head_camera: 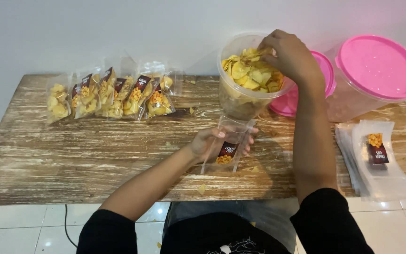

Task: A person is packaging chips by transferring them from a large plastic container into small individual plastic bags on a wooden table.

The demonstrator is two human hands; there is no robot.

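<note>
Near the worktop's (71,160) front edge, the left hand (207,143) clamps a thin, floppy clear pouch (226,148) by its sides; the right hand's (290,56) fingers pinch brittle, light chips (252,73) in the tub (233,101).

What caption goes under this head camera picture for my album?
Right hand reaches into a clear plastic tub of yellow chips while the left hand holds an empty clear pouch over a wooden table.
</note>
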